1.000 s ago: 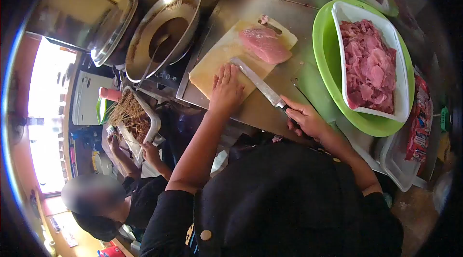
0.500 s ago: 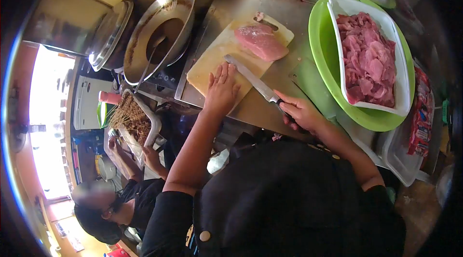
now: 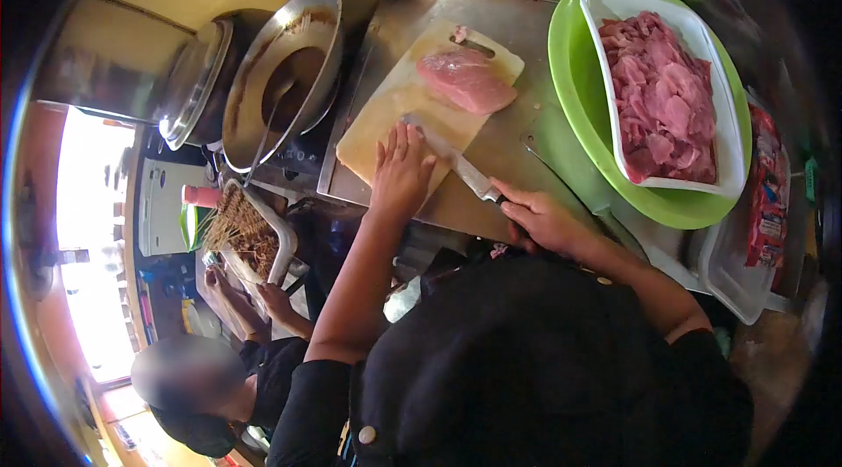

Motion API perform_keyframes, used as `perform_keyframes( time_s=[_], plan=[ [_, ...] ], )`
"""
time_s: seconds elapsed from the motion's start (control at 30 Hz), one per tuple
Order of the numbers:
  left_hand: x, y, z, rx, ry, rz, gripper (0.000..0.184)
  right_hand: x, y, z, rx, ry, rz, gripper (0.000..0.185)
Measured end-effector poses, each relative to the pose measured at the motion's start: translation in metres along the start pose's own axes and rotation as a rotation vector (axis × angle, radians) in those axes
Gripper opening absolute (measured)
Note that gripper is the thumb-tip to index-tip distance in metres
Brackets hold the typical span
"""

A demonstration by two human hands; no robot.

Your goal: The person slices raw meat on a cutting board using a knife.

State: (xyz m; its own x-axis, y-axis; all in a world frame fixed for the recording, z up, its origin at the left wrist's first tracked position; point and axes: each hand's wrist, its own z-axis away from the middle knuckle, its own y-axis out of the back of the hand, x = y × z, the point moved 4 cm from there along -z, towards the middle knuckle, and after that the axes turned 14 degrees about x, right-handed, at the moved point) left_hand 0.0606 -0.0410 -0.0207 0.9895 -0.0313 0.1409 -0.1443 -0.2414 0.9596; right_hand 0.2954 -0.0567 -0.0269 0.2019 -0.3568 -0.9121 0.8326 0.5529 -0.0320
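The cutting board (image 3: 373,138) is on the table (image 3: 526,15). A lump of meat (image 3: 465,81) sits on the board's far right part. The knife (image 3: 456,162) is nearer, with its tip over the board and its handle in the right hand (image 3: 539,214). The left hand (image 3: 403,171) is on the board, just left of the knife. On the right is a tub (image 3: 570,116), with a tray (image 3: 614,4) in it and meat slices (image 3: 662,107) in the tray. Right of the tub is a packet (image 3: 767,195). Left of the board is a pan (image 3: 307,37) with a spoon (image 3: 264,135) in it. Nearer than the pan, sticks (image 3: 237,217) lie in a dish (image 3: 285,246).
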Motion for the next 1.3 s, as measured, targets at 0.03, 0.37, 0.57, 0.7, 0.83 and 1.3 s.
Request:
perform_keyframes(
  time_s=[0.03, 0.37, 0.57, 0.7, 0.83, 1.3],
  plan=[
    [0.000, 0.001, 0.001, -0.008, -0.005, 0.021, 0.057, -0.002, -0.004, -0.002, -0.002, -0.008, -0.020, 0.050],
    [-0.033, 0.028, 0.018, 0.304, 0.280, 0.309, 0.052, 0.017, -0.015, 0.006, 0.012, -0.036, -0.104, 0.050],
    [-0.037, 0.016, 0.010, 0.254, 0.476, -0.109, 0.049, 0.012, -0.015, 0.009, 0.035, 0.052, -0.092, 0.052],
    [-0.043, 0.010, -0.003, 0.103, 0.381, 0.011, 0.045, -0.001, -0.001, 0.019, 0.116, 0.317, 0.213, 0.054],
    [-0.042, 0.008, -0.001, 0.075, 0.437, 0.298, 0.034, -0.013, 0.010, 0.027, 0.109, 0.377, 0.299, 0.052],
    [-0.038, 0.023, 0.038, 0.074, 0.618, 0.589, 0.040, -0.027, 0.007, 0.035, -0.038, 0.307, 0.443, 0.051]
  ],
)
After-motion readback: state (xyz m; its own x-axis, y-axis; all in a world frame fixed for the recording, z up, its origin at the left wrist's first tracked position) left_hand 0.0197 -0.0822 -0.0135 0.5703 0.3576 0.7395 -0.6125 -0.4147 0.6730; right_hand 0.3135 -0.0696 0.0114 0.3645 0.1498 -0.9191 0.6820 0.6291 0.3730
